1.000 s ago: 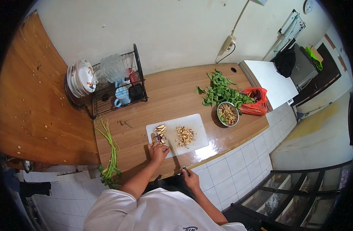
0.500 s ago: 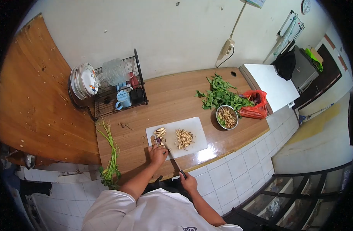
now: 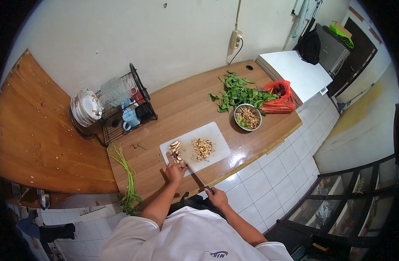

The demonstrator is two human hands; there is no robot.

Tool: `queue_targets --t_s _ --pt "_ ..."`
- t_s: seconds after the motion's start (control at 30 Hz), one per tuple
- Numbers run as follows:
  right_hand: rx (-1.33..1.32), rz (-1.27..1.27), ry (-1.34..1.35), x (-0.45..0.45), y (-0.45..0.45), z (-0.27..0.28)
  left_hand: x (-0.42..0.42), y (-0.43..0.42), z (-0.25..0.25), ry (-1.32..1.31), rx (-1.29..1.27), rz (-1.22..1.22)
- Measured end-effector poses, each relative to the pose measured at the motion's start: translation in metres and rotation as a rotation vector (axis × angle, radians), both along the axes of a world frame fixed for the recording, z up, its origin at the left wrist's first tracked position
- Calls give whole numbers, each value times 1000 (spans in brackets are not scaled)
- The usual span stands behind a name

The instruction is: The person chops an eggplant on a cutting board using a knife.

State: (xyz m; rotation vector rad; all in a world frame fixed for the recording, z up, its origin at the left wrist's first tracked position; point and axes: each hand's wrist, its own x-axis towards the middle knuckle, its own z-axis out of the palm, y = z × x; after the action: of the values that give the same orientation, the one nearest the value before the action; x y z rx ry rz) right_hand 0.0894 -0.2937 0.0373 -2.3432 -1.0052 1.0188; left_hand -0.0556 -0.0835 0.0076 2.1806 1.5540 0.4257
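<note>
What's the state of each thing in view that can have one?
Knife: held in right hand
Left hand: fingers bent, at board's near edge
Chopped pieces: small, loose
Bowl: uncovered, well filled
Red bag: open
Power socket: plug in

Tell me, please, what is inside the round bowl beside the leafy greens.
The bowl holds chopped brownish pieces and some green bits; what lies beneath them is covered.

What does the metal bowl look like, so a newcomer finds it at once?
On the wooden table, look from the white cutting board toward the red bag. The round metal bowl sits beside the leafy greens. Its silvery rim encloses chopped brownish pieces, while the board's pile lies loose.
</note>
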Motion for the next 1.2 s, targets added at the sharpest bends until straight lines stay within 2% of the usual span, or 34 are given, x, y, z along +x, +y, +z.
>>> queue_targets --t_s 0.1,0.17,0.3,0.47,0.6,0.73,1.03,1.2 --pt "-18 17 24 3 9 2 2 4 -6 -15 39 9" --pt "-47 54 -50 2 15 2 1 4 -9 28 30 -6" --pt "-146 68 27 -7 -4 4 -1 2 -5 44 33 -35" --pt "-71 85 -68 6 17 0 7 1 5 117 10 -68" --pt "-19 -16 -3 2 25 14 3 0 -1 128 17 -67" --pt "9 -20 50 -2 3 4 7 -1 0 83 26 -49" --pt "-87 50 32 -12 3 18 2 -6 0 151 38 -51" --pt "-112 60 55 -1 1 20 3 -2 -3 104 59 -60"
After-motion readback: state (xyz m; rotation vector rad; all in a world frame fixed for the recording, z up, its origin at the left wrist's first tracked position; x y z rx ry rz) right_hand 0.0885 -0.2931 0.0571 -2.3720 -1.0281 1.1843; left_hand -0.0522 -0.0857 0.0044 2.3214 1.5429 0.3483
